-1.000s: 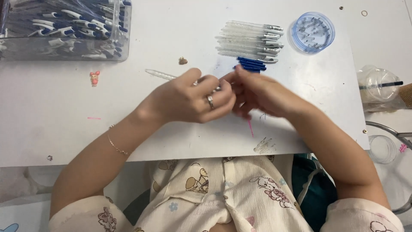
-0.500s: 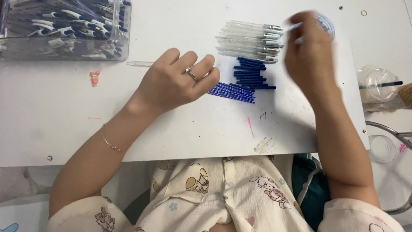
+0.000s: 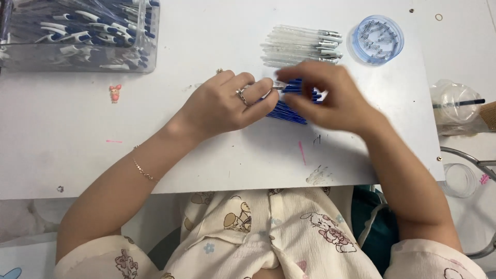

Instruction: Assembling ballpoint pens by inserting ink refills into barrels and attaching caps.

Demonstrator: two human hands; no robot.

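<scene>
Grip: left hand (image 3: 227,103) and right hand (image 3: 325,95) pinch clear pen barrel (image 3: 279,86), long axis left-right, over blue refills (image 3: 289,111).

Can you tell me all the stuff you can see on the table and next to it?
white table: one, fills most of the view.
clear plastic box: one, see-through, far left corner, full of blue and white pens.
clear pen barrels: a pile, too many to count, far middle.
round blue lid: one, light blue, far right, small metal springs inside.
blue refills: a pile, dark blue, middle, partly under the hands.
pink figure: one, small, left of middle.
plastic cup: one, clear, dark straw, right edge.
left hand: one, ring on a finger, fingertips pinching a thin pen part.
right hand: one, blurred, meeting the left over the refills.
</scene>
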